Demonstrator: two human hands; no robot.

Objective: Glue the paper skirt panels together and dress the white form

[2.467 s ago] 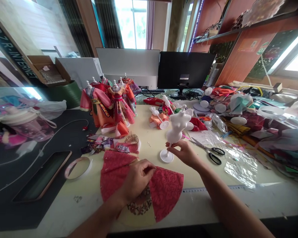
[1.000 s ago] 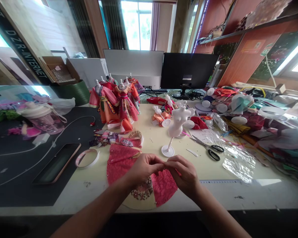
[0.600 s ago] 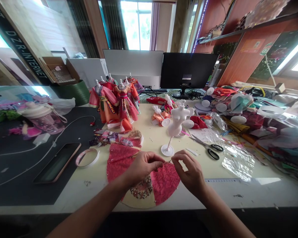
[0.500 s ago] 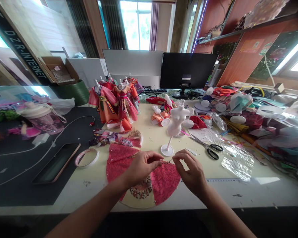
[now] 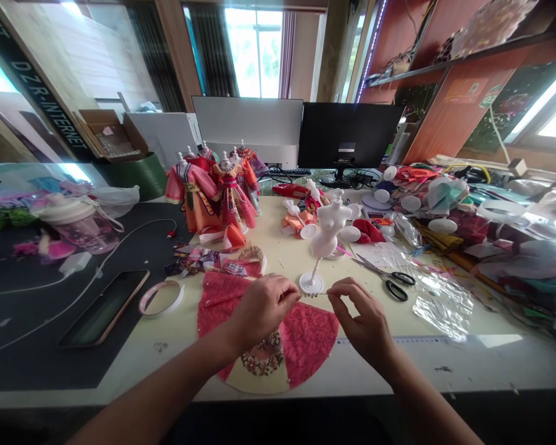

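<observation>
Between my two hands stretches a thin, dark-flecked cord or trim (image 5: 314, 295), nearly straight; its exact kind is too small to tell. My left hand (image 5: 271, 303) pinches its left end above the pink fabric. My right hand (image 5: 359, 309) pinches the other end between thumb and fingertips. Below lies a fan-shaped pink patterned doll skirt piece (image 5: 309, 340) with a cream panel (image 5: 262, 361) bearing a round floral motif. My left hand and forearm cover part of it. Just beyond the cord stands a small white mannequin (image 5: 330, 228) on a round base.
Scissors (image 5: 391, 279) and crumpled clear plastic (image 5: 445, 309) lie to the right. A tape roll (image 5: 161, 298) and a phone (image 5: 104, 308) are at the left. Dressed doll forms (image 5: 213, 191) stand behind, before two monitors (image 5: 349, 133). Fabric heaps (image 5: 500, 235) fill the far right.
My hands have risen slightly off the fabric and moved a little apart. The cord between them now looks straighter and sits closer to the mannequin's base.
</observation>
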